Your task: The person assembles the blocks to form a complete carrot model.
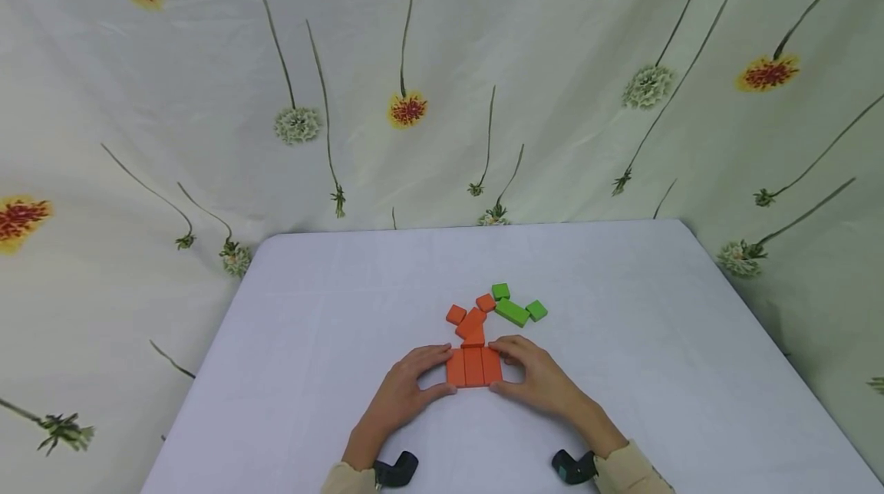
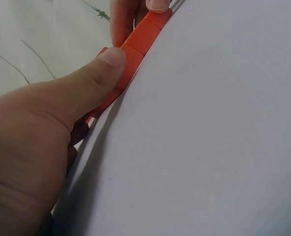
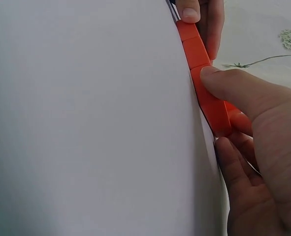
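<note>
Three orange blocks (image 1: pixel 473 367) lie side by side on the white table, forming a rectangle. The left hand (image 1: pixel 407 390) grips its left side between thumb and fingers, and the right hand (image 1: pixel 542 379) grips its right side the same way. Beyond them, more orange blocks (image 1: pixel 472 323) continue upward in a touching, angled arrangement. In the left wrist view the left thumb presses the near edge of the orange row (image 2: pixel 132 58). The right wrist view shows the right thumb on the near edge of the orange row (image 3: pixel 199 56); the fingers behind are partly hidden.
Several green blocks (image 1: pixel 512 312) lie just beyond and right of the orange ones. The white table (image 1: pixel 331 287) extends around them, with a flower-patterned cloth (image 1: pixel 552 118) hanging behind its far edge. Dark straps with devices sit on both wrists.
</note>
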A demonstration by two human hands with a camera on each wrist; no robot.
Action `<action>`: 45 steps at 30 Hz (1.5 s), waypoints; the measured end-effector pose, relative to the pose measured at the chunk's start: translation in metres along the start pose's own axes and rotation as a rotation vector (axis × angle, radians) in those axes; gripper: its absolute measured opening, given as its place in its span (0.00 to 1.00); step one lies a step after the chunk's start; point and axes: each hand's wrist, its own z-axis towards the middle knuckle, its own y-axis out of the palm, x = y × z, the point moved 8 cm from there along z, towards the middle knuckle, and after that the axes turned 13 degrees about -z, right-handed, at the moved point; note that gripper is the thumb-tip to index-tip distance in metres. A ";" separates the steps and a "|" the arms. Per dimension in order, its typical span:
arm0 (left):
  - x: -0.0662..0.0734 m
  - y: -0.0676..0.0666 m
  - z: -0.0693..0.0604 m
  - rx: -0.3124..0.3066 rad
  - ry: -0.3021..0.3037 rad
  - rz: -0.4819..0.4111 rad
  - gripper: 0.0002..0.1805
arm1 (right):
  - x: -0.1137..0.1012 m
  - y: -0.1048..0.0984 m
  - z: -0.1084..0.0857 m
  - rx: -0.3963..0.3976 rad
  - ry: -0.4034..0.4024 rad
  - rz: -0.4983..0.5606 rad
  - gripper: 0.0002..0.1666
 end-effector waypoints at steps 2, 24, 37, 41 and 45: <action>0.000 0.000 0.000 0.003 0.000 0.010 0.33 | 0.000 -0.001 0.001 0.002 0.000 0.001 0.35; -0.003 0.000 0.000 0.037 0.015 0.043 0.34 | -0.007 -0.016 0.010 -0.011 0.009 -0.004 0.34; -0.002 0.001 0.000 0.026 0.012 0.018 0.33 | -0.014 -0.020 0.039 0.081 -0.021 -0.085 0.27; -0.003 0.000 -0.001 0.026 0.018 0.015 0.33 | -0.016 -0.016 0.050 0.074 -0.002 -0.155 0.28; -0.003 0.000 -0.001 0.027 0.021 0.007 0.33 | -0.021 -0.014 0.060 0.065 -0.016 -0.195 0.28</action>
